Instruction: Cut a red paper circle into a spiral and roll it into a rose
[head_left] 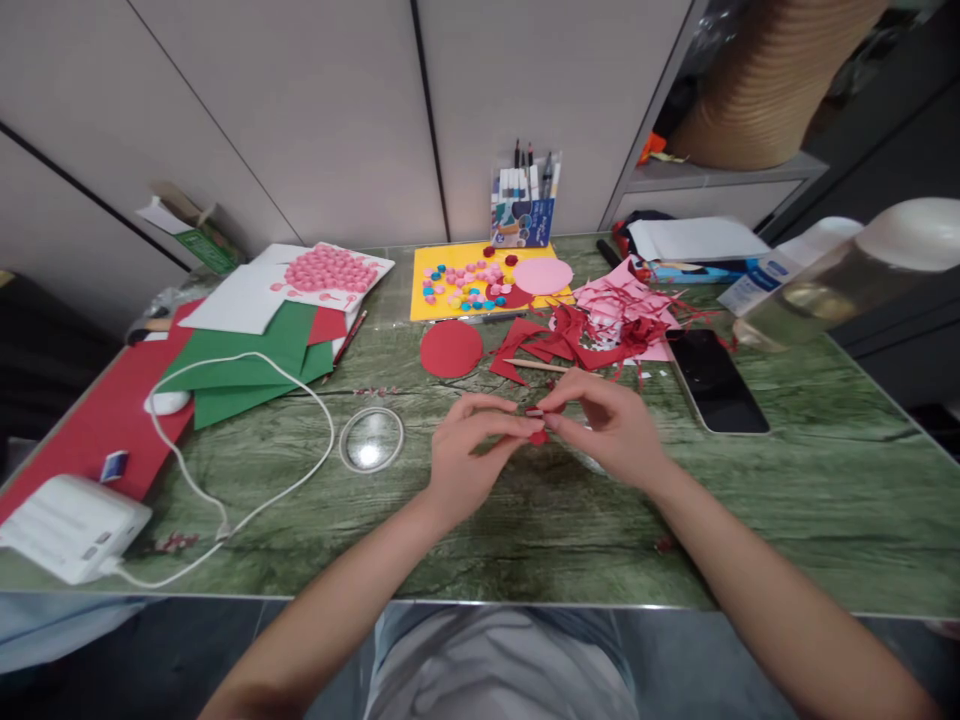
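Observation:
Between my two hands is a small piece of red paper (538, 437), part of it hidden by the fingers. My left hand (472, 445) pinches it from the left, and my right hand (611, 425) pinches it from the right. Just beyond them a thin wooden stick (534, 366) lies beside red paper scraps (525, 345). A red paper circle (451, 349) rests flat past my left hand. To the left of that hand is a clear round lid-like disc (371, 440).
Yellow sheet (420, 290) with colourful small pieces and a pink circle (542, 276); shredded paper (611, 310), phone (718, 380) and bottle (840, 275) on the right. Green paper (247, 350), a white cable (326, 420) and a white charger (75, 525) on the left. Pen box (523, 215) behind.

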